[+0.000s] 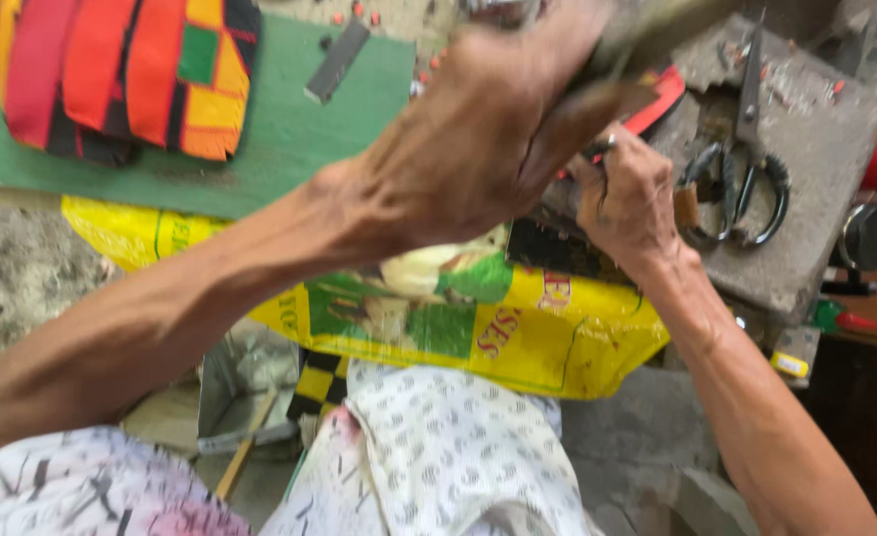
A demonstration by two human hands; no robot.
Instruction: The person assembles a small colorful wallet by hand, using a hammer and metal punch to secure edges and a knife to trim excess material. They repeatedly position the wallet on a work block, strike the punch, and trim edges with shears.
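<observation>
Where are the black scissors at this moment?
In the head view, the black scissors lie on the grey stone block at the upper right, just right of the right hand.

Two hands are working over the stone block (806, 228): one left hand (478, 139) and one right hand (632, 199). One pair of black-handled scissors (746, 169) is lying near the block's far edge, and one yellow printed sack (518, 328) is hanging off its near edge. One green board (290, 129) is carrying one patchwork cloth (121, 69) at its far left corner and one dark flat bar (337, 60) near its far right corner, with several small red bits (359, 12), too blurred to count, lying beyond it.
</observation>
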